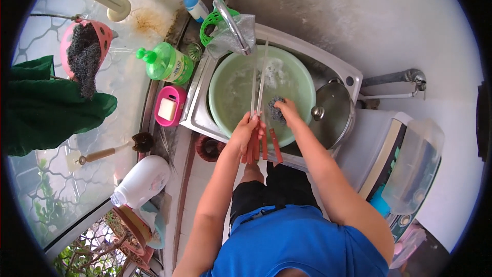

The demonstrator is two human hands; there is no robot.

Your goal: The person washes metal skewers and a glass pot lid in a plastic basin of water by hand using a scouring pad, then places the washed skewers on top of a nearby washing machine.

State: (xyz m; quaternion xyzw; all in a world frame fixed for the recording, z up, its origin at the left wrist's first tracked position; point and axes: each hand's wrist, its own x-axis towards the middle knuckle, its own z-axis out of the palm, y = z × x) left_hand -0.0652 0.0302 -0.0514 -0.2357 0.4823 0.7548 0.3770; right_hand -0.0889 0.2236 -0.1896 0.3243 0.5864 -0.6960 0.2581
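On the sill at far left, a pink holder (pixel 105 31) carries a dark scouring pad (pixel 82 57), with a green cloth (pixel 46 100) draped below it. Next come a green detergent bottle (pixel 166 64), a pink soap dish (pixel 169 105) and a white jug (pixel 141 179) lying on its side. The left hand (pixel 245 132) is clenched around the bundle of chopsticks (pixel 259 103) at their red-brown handle ends, the pale tips pointing away over the green basin (pixel 302 80) of sudsy water, which sits in the steel sink (pixel 197 108) under the tap (pixel 233 23). The right hand (pixel 288 110) has its fingers pinched together on a dark scrubbing pad (pixel 277 113), pressed just beside the sticks. For good results, hold the bundle firmly near the handles, fan the sticks slightly so that the pad reaches each face, and stroke along their length over the basin so that drips fall into it. A pot with a steel lid (pixel 330 113) stands to the right in the sink, and a washing machine (pixel 405 159) beyond.
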